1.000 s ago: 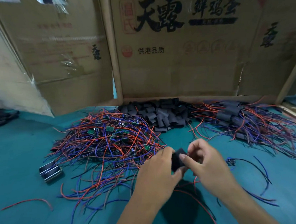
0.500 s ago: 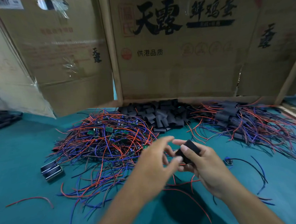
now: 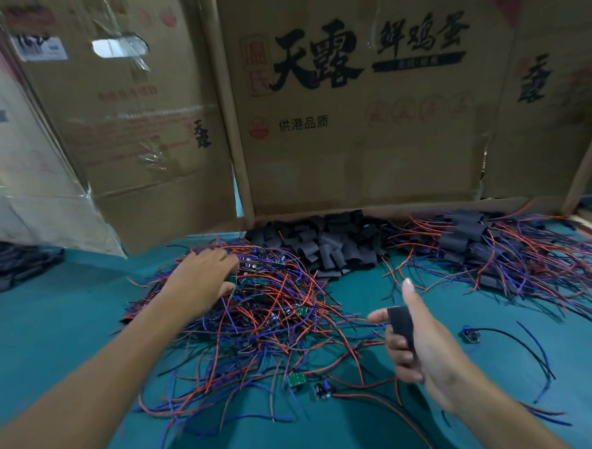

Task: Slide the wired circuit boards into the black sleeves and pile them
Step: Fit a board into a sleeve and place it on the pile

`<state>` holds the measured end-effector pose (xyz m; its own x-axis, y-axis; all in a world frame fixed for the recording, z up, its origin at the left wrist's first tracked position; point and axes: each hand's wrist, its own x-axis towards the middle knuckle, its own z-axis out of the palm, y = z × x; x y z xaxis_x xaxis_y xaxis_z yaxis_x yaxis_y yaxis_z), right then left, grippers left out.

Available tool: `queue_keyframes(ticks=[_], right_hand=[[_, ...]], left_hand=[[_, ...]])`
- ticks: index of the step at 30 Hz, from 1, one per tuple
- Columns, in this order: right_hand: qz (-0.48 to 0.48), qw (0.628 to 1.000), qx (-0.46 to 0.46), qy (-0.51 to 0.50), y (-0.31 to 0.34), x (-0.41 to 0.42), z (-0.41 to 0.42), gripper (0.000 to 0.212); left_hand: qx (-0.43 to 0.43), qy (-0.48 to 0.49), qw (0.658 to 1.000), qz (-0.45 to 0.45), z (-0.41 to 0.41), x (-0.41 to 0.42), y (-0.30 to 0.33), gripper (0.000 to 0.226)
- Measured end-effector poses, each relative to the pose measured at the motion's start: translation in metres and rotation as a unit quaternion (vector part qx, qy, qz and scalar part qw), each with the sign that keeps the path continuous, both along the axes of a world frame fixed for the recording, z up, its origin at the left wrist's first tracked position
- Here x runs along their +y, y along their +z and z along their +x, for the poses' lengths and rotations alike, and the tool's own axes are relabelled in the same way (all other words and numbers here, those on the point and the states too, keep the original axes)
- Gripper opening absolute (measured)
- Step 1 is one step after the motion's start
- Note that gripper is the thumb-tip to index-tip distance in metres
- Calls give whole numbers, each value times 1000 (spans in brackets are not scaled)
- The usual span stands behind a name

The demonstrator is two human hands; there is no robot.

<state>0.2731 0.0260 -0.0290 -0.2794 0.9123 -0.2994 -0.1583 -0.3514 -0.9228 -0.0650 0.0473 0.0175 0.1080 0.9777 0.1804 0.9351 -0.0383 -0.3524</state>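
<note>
- The tangle of wired boards (image 3: 258, 315) lies on the green table (image 3: 53, 340), the loose sleeves (image 3: 326, 246) behind it and the finished pile (image 3: 494, 248) to the right; draw one board out slowly, or its wires will likely drag neighbours along.
- The left hand (image 3: 201, 280) rests on the tangle's far side, fingers curled down around a green board (image 3: 230, 280); whether it grips it I cannot tell.
- The right hand (image 3: 417, 345) holds one black sleeve (image 3: 400, 325) across its curled fingers, thumb raised; keep the mouth turned left, ready for the board.
</note>
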Motion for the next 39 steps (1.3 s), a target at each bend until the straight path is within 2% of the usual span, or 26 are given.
queue_keyframes(ticks=[3, 4, 6, 8, 9, 12, 15, 17, 19, 21, 24, 26, 27, 30, 33, 36, 39], right_hand=[[-4, 1000, 4, 18, 1, -2, 0, 76], [5, 1000, -2, 23, 2, -3, 1, 74], [25, 999, -19, 22, 3, -2, 2, 69], [48, 998, -32, 11, 5, -2, 5, 66], [59, 998, -37, 8, 6, -1, 6, 65], [83, 996, -35, 2, 7, 1, 9, 62], [99, 994, -48, 3, 4, 4, 11, 55], [108, 991, -74, 18, 0, 6, 12, 50], [121, 987, -99, 38, -4, 8, 15, 46], [139, 981, -119, 59, -7, 9, 16, 33], [178, 965, -170, 85, -10, 9, 16, 18], [215, 945, -220, 116, -13, 7, 13, 16], [224, 936, -235, 137, -13, 4, 10, 17], [269, 907, -270, 177, -15, -5, 1, 18], [324, 878, -296, 191, -11, -8, -1, 29], [347, 877, -246, 225, -8, -12, -1, 39], [366, 881, -210, 213, -9, -16, -5, 31]], left_hand=[[50, -17, 998, 33, -2, -2, 8, 29], [33, -26, 997, 59, 0, -4, 13, 28], [-96, -38, 987, 125, 7, -14, 26, 21], [-255, -33, 949, 180, 18, -25, 39, 14], [-342, -36, 918, 196, 25, -31, 43, 12], [-575, -61, 793, 194, 55, -50, 41, 10], [-752, -59, 633, 175, 86, -65, 24, 7], [-822, -38, 538, 184, 104, -71, 10, 12], [-847, -34, 492, 198, 115, -74, -3, 13], [-869, -53, 450, 197, 123, -76, -10, 22], [-918, -52, 350, 180, 124, -74, -13, 38], [-945, -56, 285, 152, 121, -72, -12, 38], [-953, -58, 263, 139, 119, -72, -12, 34], [-965, -68, 219, 128, 112, -73, -13, 25], [-969, -77, 190, 137, 106, -75, -11, 20], [-970, -83, 173, 148, 103, -75, -9, 19], [-978, -96, 126, 138, 100, -75, -7, 19]])
